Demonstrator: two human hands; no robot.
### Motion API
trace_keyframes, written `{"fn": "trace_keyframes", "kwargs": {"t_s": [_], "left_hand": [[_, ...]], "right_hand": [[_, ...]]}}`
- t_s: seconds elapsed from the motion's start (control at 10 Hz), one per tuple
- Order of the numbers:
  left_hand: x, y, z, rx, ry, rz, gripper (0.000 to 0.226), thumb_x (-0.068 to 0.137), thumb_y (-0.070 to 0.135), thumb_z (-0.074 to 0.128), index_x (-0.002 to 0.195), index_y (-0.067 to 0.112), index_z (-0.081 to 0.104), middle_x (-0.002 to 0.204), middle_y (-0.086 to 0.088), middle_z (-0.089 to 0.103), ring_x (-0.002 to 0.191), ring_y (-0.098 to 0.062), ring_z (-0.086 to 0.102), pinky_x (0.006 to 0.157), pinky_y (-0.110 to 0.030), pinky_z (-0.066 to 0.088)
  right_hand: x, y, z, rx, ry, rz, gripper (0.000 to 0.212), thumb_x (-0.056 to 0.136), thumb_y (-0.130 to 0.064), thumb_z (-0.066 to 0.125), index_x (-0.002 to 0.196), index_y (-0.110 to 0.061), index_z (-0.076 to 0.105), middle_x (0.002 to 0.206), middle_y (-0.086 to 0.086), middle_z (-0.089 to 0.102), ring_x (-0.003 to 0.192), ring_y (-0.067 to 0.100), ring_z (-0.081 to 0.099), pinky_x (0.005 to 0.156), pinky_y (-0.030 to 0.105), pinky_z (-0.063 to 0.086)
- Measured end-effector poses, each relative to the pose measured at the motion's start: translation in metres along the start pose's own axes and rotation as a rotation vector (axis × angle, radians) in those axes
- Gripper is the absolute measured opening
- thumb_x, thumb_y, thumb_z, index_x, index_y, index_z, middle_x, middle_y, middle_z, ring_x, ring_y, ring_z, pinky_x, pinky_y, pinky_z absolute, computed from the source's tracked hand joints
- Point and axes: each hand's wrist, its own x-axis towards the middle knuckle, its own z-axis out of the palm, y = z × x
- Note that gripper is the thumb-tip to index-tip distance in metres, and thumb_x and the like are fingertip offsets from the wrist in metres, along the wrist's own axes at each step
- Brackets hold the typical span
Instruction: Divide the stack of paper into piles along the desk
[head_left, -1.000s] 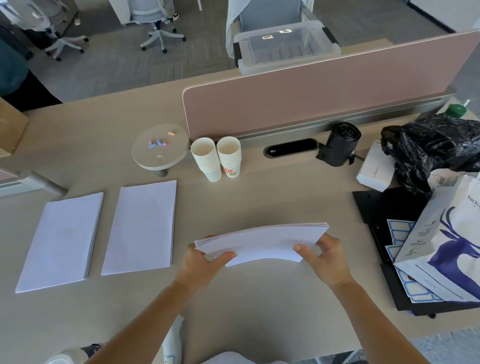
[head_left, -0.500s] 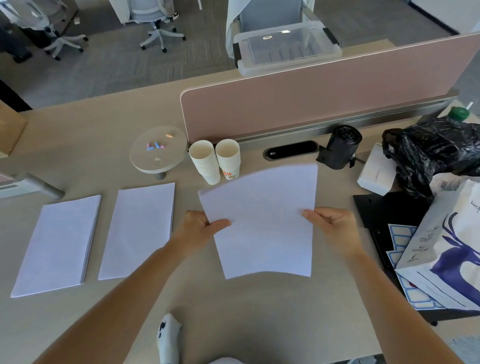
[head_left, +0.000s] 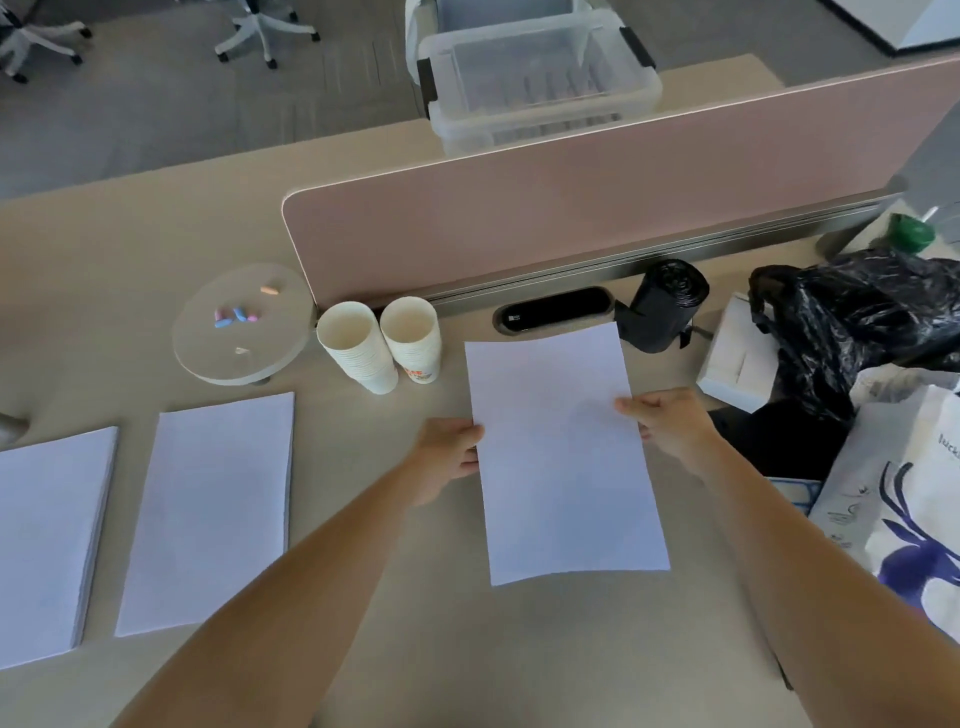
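Fingers (head_left: 467, 462) of my left hand (head_left: 449, 452) curl at the left edge of the held paper stack (head_left: 561, 467), pinching it. The thumb (head_left: 629, 405) of my right hand (head_left: 672, 428) lies on top of the stack's right edge, with the other fingers curled beneath, so that hand grips it too. The stack sits at centre frame, long side running up the picture, its far corner near the black roll (head_left: 665, 306). I cannot tell whether it rests on the desk (head_left: 467, 660) or hangs just above it.

Noted at lower left: two finished piles lying flat on the desk, the outer pile (head_left: 47, 535) at the frame edge and the inner pile (head_left: 213, 509) just beside it, apart from each other and from the held stack.

Other items: two cup stacks (head_left: 384, 345) left of the stack's far end, a round stand (head_left: 241, 353), a pink divider (head_left: 571, 208), a black plastic bag (head_left: 857, 322) and a white printed bag (head_left: 909, 519) at right.
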Motion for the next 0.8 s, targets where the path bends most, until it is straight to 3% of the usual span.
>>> {"fn": "trace_keyframes", "kwargs": {"t_s": [0.1, 0.2, 0.4, 0.5, 0.6, 0.7, 0.8], "left_hand": [[0.027, -0.001, 0.01, -0.017, 0.013, -0.037, 0.025, 0.096, 0.009, 0.05, 0.11, -0.002, 0.067, 0.109, -0.009, 0.075, 0.093, -0.02, 0.074, 0.071, -0.024, 0.058], [0.05, 0.002, 0.014, -0.006, 0.031, -0.048, 0.027, 0.097, 0.008, 0.049, 0.111, -0.008, 0.065, 0.111, -0.014, 0.073, 0.092, -0.022, 0.074, 0.065, -0.021, 0.058], [0.085, 0.006, 0.018, 0.052, 0.108, -0.085, 0.028, 0.095, 0.005, 0.047, 0.106, -0.016, 0.063, 0.108, -0.02, 0.073, 0.097, -0.031, 0.072, 0.06, -0.021, 0.058], [0.092, 0.004, 0.02, 0.065, 0.143, -0.103, 0.027, 0.089, 0.009, 0.052, 0.096, -0.013, 0.066, 0.098, -0.018, 0.074, 0.091, -0.032, 0.073, 0.069, -0.03, 0.062], [0.095, 0.001, 0.018, 0.17, 0.155, -0.075, 0.026, 0.071, 0.032, 0.058, 0.079, 0.008, 0.064, 0.077, -0.009, 0.064, 0.071, -0.024, 0.062, 0.082, -0.041, 0.056], [0.075, 0.011, 0.022, 0.19, 0.158, -0.131, 0.02, 0.083, 0.032, 0.06, 0.083, 0.012, 0.06, 0.073, -0.005, 0.053, 0.069, -0.021, 0.055, 0.077, -0.032, 0.055], [0.049, 0.008, 0.012, 0.195, 0.143, -0.221, 0.022, 0.086, 0.035, 0.062, 0.093, 0.015, 0.056, 0.085, -0.004, 0.049, 0.077, -0.021, 0.053, 0.073, -0.029, 0.056]], "right_hand": [[0.029, -0.004, -0.004, -0.097, -0.011, 0.035, 0.036, 0.083, -0.041, 0.076, 0.073, -0.006, 0.074, 0.067, 0.007, 0.064, 0.067, 0.023, 0.061, 0.075, 0.036, 0.052], [0.054, -0.008, -0.006, -0.16, -0.045, 0.052, 0.029, 0.085, -0.043, 0.073, 0.079, -0.015, 0.076, 0.078, 0.004, 0.074, 0.076, 0.024, 0.07, 0.083, 0.037, 0.056], [0.091, -0.004, -0.004, -0.216, -0.087, 0.061, 0.028, 0.086, -0.041, 0.073, 0.081, -0.014, 0.078, 0.083, 0.004, 0.078, 0.081, 0.026, 0.074, 0.09, 0.046, 0.058], [0.098, -0.004, -0.005, -0.251, -0.089, 0.075, 0.028, 0.087, -0.041, 0.071, 0.079, -0.014, 0.077, 0.083, 0.005, 0.077, 0.081, 0.027, 0.073, 0.089, 0.046, 0.058], [0.1, -0.005, -0.006, -0.385, -0.099, 0.046, 0.04, 0.089, -0.049, 0.064, 0.077, -0.013, 0.076, 0.081, 0.007, 0.076, 0.079, 0.027, 0.072, 0.087, 0.045, 0.058], [0.094, -0.011, -0.005, -0.505, -0.067, 0.0, 0.054, 0.092, -0.054, 0.054, 0.082, -0.004, 0.073, 0.083, 0.016, 0.073, 0.082, 0.03, 0.069, 0.081, 0.041, 0.054], [0.082, -0.018, -0.006, -0.521, -0.051, -0.02, 0.055, 0.093, -0.055, 0.05, 0.092, -0.003, 0.07, 0.09, 0.016, 0.071, 0.09, 0.033, 0.066, 0.08, 0.04, 0.051]]}}
